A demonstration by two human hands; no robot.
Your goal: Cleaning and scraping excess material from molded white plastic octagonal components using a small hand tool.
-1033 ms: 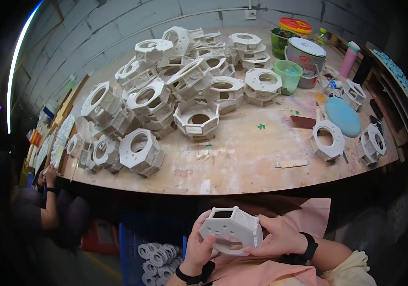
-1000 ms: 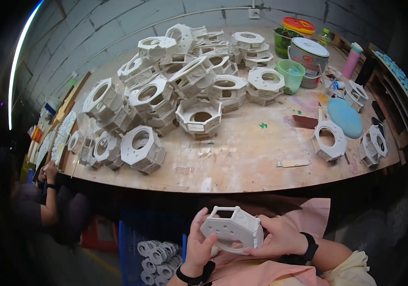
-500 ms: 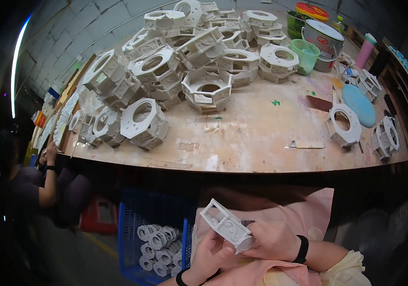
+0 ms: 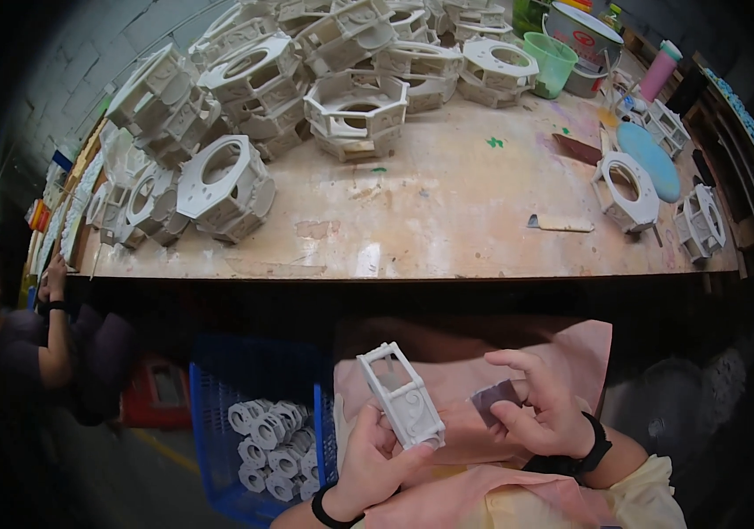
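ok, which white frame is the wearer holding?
The white frame in the left hand, its scroll-patterned side showing. The others in view are on the table, many stacked, or in the blue basket.

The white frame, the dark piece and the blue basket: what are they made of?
The white frame looks like matte plastic or resin: even colour, raised swirls, no grain. The dark piece may be sandpaper: thin, dull, grit too small to see. The blue basket seems smooth plastic: one colour, small holes in its wall.

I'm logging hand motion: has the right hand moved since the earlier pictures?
Yes, the right hand has moved rightward, farther from the blue basket.
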